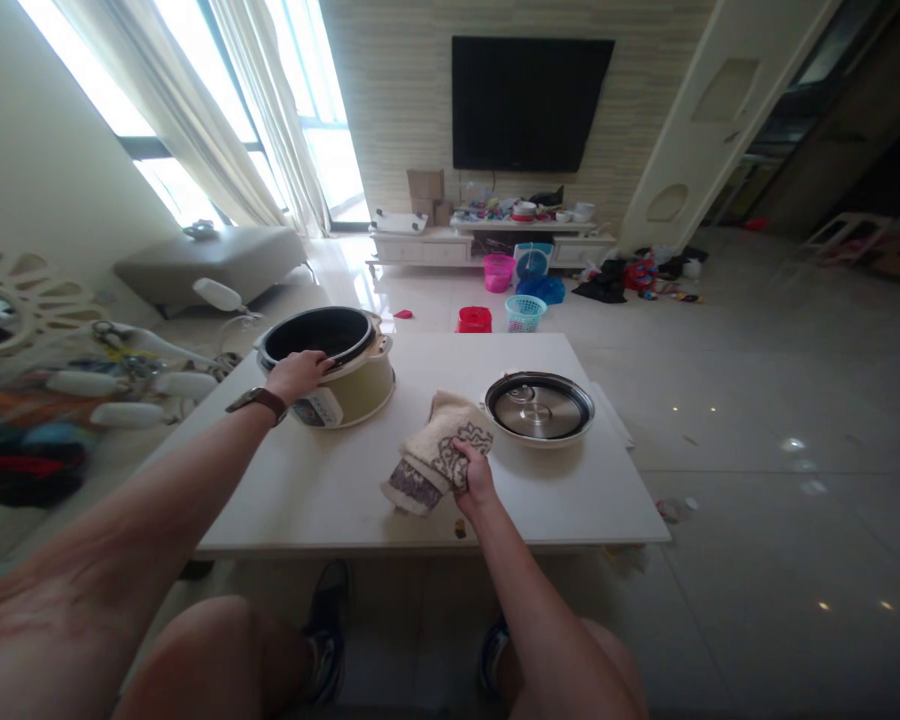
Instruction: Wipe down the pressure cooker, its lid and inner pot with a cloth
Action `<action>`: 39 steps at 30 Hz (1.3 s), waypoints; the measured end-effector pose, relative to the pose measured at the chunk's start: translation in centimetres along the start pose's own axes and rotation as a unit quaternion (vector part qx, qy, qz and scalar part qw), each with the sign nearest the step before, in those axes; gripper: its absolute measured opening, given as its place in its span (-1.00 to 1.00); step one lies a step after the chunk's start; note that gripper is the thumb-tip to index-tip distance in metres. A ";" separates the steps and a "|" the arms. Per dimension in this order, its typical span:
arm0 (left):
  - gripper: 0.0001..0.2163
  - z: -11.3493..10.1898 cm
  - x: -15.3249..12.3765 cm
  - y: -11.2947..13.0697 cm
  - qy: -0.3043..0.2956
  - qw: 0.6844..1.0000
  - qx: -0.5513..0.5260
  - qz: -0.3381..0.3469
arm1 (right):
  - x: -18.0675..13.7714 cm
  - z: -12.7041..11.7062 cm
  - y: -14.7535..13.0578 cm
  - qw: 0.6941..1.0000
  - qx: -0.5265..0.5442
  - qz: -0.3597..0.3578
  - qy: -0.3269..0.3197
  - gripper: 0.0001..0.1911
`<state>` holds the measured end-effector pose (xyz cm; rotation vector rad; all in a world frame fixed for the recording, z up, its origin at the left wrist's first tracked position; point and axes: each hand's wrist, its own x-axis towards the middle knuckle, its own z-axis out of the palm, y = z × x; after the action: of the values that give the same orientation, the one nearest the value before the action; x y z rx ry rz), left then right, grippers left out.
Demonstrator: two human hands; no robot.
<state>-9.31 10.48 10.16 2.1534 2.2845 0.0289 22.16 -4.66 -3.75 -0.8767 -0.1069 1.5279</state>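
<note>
My left hand (294, 375), with a watch on the wrist, rests on the near rim of a cream rice cooker (349, 385) whose dark inner pot (317, 333) stands uncovered. Its fingers curl over the rim. My right hand (474, 478) grips a beige patterned towel (431, 450) that lies bunched on the white table (570, 490). Just right of the towel, the cooker's round metal lid (539, 407) lies flat on the table, apart from my hand.
Left of the table stands a white rack (131, 375) with clutter. Beyond the table, plastic baskets (525, 312) and a red box (475, 319) sit on the tiled floor before a TV stand (487, 240). A grey bench (210, 258) is under the window.
</note>
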 end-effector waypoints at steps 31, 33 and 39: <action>-0.63 -10.3 1.2 -0.8 0.271 0.954 -0.110 -0.067 | 0.3 0.0 -0.9 1.000 0.018 -0.005 0.000 -0.57; -0.57 -12.9 0.5 -0.8 0.301 0.942 -0.124 -0.083 | 0.4 0.1 -1.3 1.000 0.013 -0.015 -0.002 -0.59; -0.61 -15.8 -5.7 1.1 0.384 0.889 -0.244 -0.050 | 0.6 0.1 -2.6 0.994 -0.017 -0.098 0.043 -0.61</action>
<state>-8.06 4.64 25.87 1.9264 2.3001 1.5186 24.23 -3.63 -2.51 -0.9306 -0.1517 1.3060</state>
